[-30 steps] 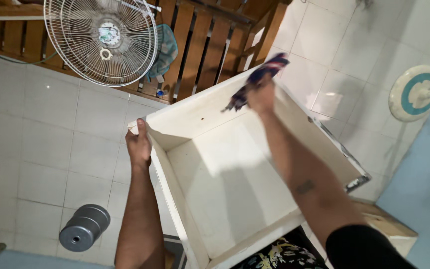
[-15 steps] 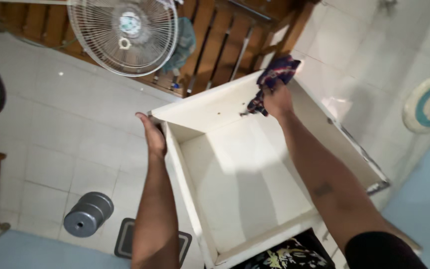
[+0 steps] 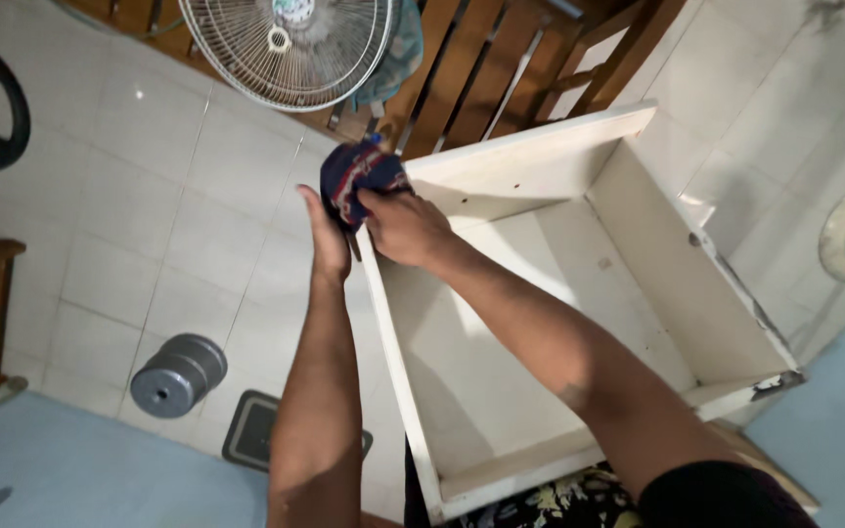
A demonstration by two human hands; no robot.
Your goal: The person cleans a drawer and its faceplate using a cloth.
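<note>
A dark blue cloth with red pattern (image 3: 359, 178), bunched into a wad, sits at the near-left corner of a white wooden drawer (image 3: 638, 186), pressed against the top of its left side wall where that wall meets the far panel. The right hand (image 3: 405, 227) is closed around the cloth, fingers curled over it and knuckles up, its forearm crossing diagonally over the open drawer. The left hand (image 3: 328, 238) stands edge-on just outside the same corner, palm flat against the outer face of the wall and touching the cloth from the other side; it is extended rather than curled, and grips nothing that can be seen. The drawer is tilted, its near end resting low by the person's patterned shorts (image 3: 550, 501), its bare inside painted white with a few dark specks on the far panel and chipped paint along the right rim. To wipe this corner well, I would judge that the left hand should brace the wall firmly while the right drags the cloth along the rim in steady strokes, folding it to a clean face as dust gathers. Beyond lie a white tiled floor (image 3: 149, 196), a white fan's wire guard (image 3: 290, 44), a brown slatted wooden frame (image 3: 462, 68), 1 grey dumbbell weight (image 3: 176, 375) and a dark floor mat (image 3: 254, 430).
</note>
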